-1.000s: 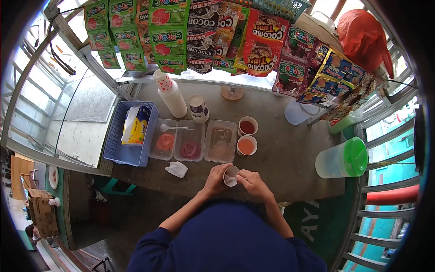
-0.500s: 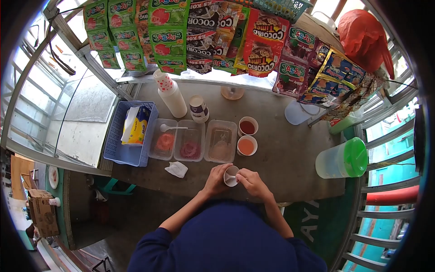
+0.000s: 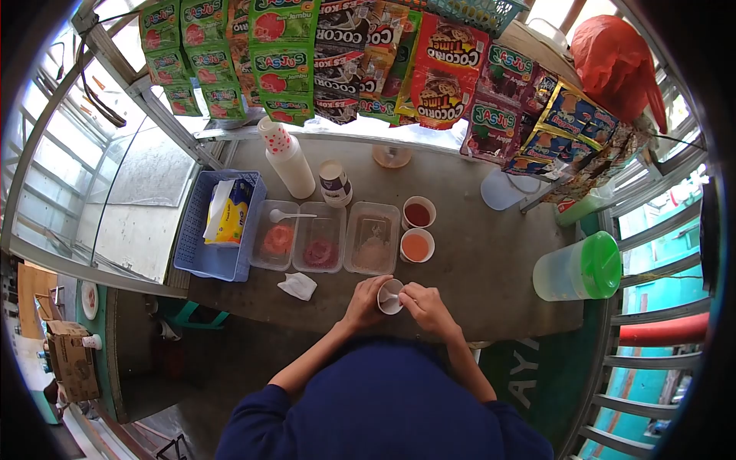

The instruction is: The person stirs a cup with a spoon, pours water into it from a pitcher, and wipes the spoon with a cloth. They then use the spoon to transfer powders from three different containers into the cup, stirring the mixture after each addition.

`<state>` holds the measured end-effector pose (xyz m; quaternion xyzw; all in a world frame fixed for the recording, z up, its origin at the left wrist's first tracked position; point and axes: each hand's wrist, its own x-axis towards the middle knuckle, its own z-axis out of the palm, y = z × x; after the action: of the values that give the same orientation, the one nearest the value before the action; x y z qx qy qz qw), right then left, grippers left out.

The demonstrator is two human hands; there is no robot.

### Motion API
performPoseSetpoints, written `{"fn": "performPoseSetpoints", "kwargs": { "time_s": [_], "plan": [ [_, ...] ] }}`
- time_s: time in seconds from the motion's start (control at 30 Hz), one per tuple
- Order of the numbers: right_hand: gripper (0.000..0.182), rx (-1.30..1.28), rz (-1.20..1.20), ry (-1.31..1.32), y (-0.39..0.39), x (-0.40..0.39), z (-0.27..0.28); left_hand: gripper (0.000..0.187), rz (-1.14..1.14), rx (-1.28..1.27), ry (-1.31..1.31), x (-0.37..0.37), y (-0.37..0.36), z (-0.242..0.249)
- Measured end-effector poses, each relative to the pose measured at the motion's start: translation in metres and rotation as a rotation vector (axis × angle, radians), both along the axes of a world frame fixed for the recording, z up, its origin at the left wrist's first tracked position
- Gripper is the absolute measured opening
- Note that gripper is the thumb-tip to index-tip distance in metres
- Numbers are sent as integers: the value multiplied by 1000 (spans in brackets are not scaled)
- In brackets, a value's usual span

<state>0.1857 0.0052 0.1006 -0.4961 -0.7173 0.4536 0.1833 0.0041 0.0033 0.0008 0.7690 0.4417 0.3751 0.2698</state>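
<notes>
At the table's near edge, a small paper cup (image 3: 389,308) with a pale inside is held in my left hand (image 3: 362,305), its fingers wrapped around the cup's left side. My right hand (image 3: 426,310) pinches the handle of a white spoon (image 3: 392,295), whose other end is down inside the cup. What lies at the bottom of the cup is hard to make out. Just beyond stand a cup of orange liquid (image 3: 416,246) and a cup of dark red liquid (image 3: 418,215).
Left of these cups are plastic tubs of brownish powder (image 3: 372,253), purple powder (image 3: 320,251) and orange powder (image 3: 277,239), a spoon (image 3: 291,215), and crumpled tissue (image 3: 297,286). A blue basket (image 3: 184,253), bottle (image 3: 293,172), and green-lidded jug (image 3: 567,270) stand around. Sachets (image 3: 284,61) hang overhead.
The spoon has shifted slightly inside the cup, with a small movement of my right hand. My left hand keeps its hold on the cup.
</notes>
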Motion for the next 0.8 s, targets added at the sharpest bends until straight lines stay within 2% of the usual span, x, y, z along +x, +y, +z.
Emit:
{"fn": "performPoseSetpoints", "kwargs": {
  "time_s": [0.03, 0.07, 0.17, 0.27, 0.37, 0.43, 0.47, 0.53, 0.57, 0.63, 0.67, 0.73, 0.8],
  "plan": [
    [26, 108, -1, -118, -1, -2, 3, 75, 0, -12, 0, -1, 0, 1],
    [26, 109, 0, -117, 0, -1, -1, 75, 1, -11, 1, -1, 0, 0],
    [26, 16, 28, 9, 0, 1, -12, 74, 5, -1, 5, 0, -1, -2],
    [26, -65, -49, 94, -1, 0, -9, 74, 12, 11, -8, 0, -1, 0],
    [26, 38, 9, -33, -1, 1, -11, 74, 2, 13, -7, -1, -1, -2],
    [25, -117, -81, 185, -1, 1, -12, 76, 2, 9, -2, 0, -1, -4],
    [25, -116, -83, 183, -2, 1, -10, 76, -1, 9, -3, 0, -1, -3],
    [24, 113, -3, -139, -3, 0, -4, 77, -6, -22, -7, -1, 0, -1],
    [24, 114, -1, -138, -2, 1, -7, 77, -4, -20, -6, -1, 0, -2],
    [23, -14, 3, 41, 0, 4, -17, 76, -2, -7, 0, 0, -1, -4],
    [23, -13, 0, 41, -1, 3, -12, 76, -5, -7, 0, -1, -1, -2],
    [23, 79, -9, -158, -3, 0, 1, 75, -2, 1, -12, -1, -1, 1],
    [23, 42, -8, -70, -2, 2, -11, 74, -3, 0, -10, 0, -1, -3]
  ]
}}
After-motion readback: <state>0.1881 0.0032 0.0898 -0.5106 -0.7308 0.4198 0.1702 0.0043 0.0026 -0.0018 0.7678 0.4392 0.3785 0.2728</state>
